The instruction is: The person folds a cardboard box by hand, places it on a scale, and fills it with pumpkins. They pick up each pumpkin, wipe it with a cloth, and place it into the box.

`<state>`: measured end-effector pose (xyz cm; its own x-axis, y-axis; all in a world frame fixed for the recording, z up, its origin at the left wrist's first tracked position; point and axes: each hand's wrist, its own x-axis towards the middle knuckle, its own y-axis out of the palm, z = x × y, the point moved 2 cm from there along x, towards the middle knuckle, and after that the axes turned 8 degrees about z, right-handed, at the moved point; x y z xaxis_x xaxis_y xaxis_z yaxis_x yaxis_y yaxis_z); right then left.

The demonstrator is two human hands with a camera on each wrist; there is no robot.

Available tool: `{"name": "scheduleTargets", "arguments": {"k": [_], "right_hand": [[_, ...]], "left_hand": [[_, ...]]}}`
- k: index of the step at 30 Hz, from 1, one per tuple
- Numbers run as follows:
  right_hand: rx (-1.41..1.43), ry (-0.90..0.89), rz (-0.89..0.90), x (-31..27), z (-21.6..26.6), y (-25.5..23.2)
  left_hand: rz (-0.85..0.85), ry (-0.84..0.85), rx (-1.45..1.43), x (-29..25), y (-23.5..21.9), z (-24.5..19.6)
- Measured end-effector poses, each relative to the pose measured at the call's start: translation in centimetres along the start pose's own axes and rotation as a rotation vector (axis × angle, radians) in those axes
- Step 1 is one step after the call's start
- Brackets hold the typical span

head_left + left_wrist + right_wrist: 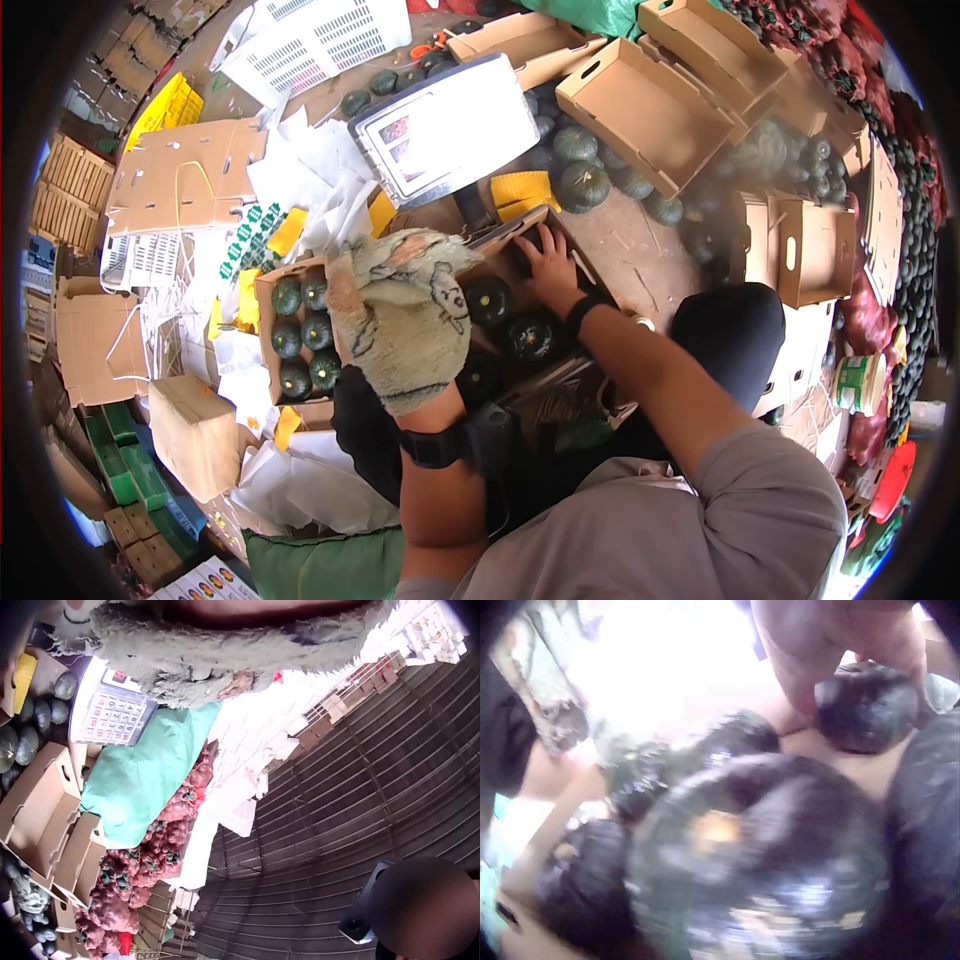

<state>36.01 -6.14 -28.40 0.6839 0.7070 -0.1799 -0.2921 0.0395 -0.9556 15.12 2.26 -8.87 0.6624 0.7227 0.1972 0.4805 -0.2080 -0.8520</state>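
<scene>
My right hand (552, 268) reaches into a cardboard box (582, 252) holding several round, dark green squashes. In the right wrist view its thumb and fingers (795, 656) lie on either side of a small dark squash (866, 712) by the box wall. A larger squash (757, 855) with a pale stem end fills the foreground. A fuzzy, patterned cloth (405, 320) covers my left hand, hiding its fingers; it is raised over the left side of that box. In the left wrist view the cloth (202, 664) hangs along the palm (270, 610).
A second cardboard box (263, 325) of squashes stands to the left. Ahead are a weighing scale (450, 125), a white plastic crate (320, 45) and open cardboard trays (650, 110). Loose squashes (585, 187) lie on the floor; red net sacks (116, 900) are piled beyond.
</scene>
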Motion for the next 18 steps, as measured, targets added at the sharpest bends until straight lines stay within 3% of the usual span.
{"name": "scheduleTargets", "arguments": {"k": [2,5,6,7,10,12,13,15,17,18], "right_hand": [[-0.100,-0.133,0.074,1.3,-1.2,0.0],[0.660,-0.048,0.374,2.8,-3.3,-0.3],[1.438,0.167,0.633,1.0,-2.7,-2.4],[1.630,0.120,0.647,-0.2,-2.1,-4.4],[2.197,-0.048,0.673,-3.3,-0.9,-9.0],[2.576,-0.188,0.678,-5.7,0.0,-11.8],[2.458,-0.305,0.498,-6.8,0.8,-13.6],[2.201,-0.497,0.162,-9.0,2.6,-16.2],[0.862,-0.736,-0.240,-10.5,3.9,-18.5],[0.830,-0.667,-0.300,-9.5,3.9,-18.5]], "left_hand": [[0.082,-0.040,-0.029,-0.4,0.2,-0.1],[0.138,-0.066,-0.048,0.1,0.1,-1.0],[0.107,-0.030,-0.031,0.1,0.7,-0.7],[0.078,0.006,-0.014,0.3,1.1,-0.6],[-0.043,-0.044,-0.454,2.0,0.7,-2.8],[0.039,-0.006,-0.374,1.9,1.8,-3.2],[0.076,0.011,-0.329,1.9,2.8,-2.9],[0.068,0.130,-0.449,3.4,9.3,-1.1],[0.119,0.239,-0.568,2.8,11.9,-2.8],[0.166,0.294,-0.593,2.5,12.3,-4.3]]}}
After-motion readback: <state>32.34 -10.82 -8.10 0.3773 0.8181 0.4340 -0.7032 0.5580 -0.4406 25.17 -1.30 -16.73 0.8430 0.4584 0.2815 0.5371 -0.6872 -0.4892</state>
